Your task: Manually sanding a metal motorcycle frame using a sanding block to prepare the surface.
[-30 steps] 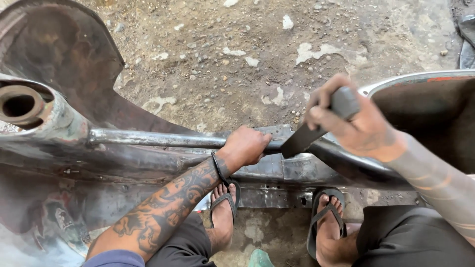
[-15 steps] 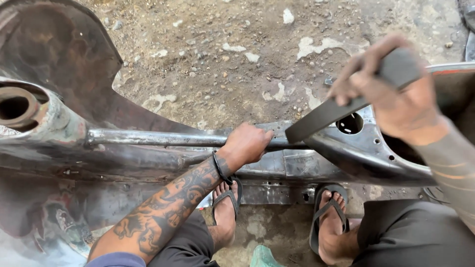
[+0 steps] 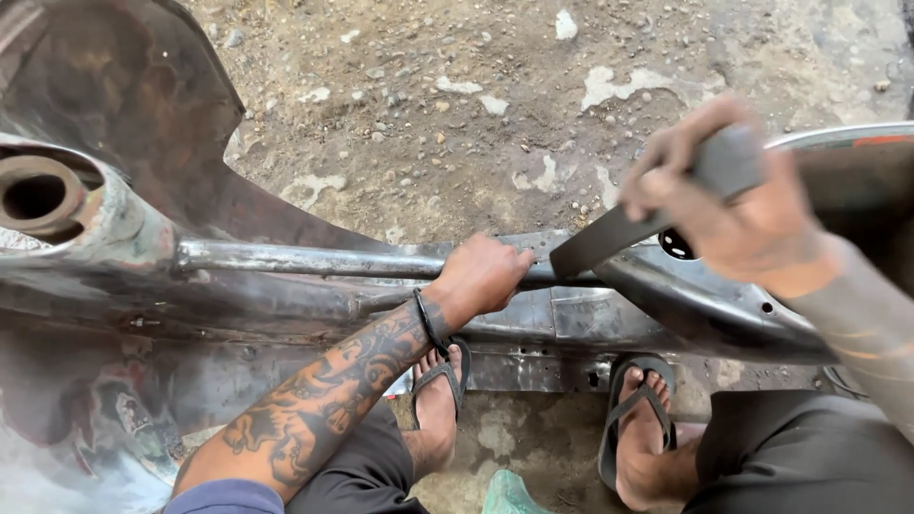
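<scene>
The right hand is blurred; its fingers are wrapped tight around the handle of a dark flat metal tool, holding it raised. From those fingers the tool's long axis runs down and to the left, ending at a blunt tip just beside the left hand. The left-hand fingers are curled down over a bare steel tube and press on it; whether they close fully around it cannot be told. The tool tip lies immediately right of these fingers, at the tube, contact uncertain; the left hand is therefore the nearer hand to the working point. The tube runs roughly level, leftward from the left-hand fingers to a round open steering-head socket at the far left. It belongs to a stripped scooter frame of grey, rust-stained sheet metal, lying across the view. A round hole sits in the frame just below the right-hand fingers. Beyond the fingers lies dirt ground with pebbles and pale patches, giving open room for the tool's swing. On the near side, below the frame edge, two feet in dark sandals stand on the ground, close under the frame.
</scene>
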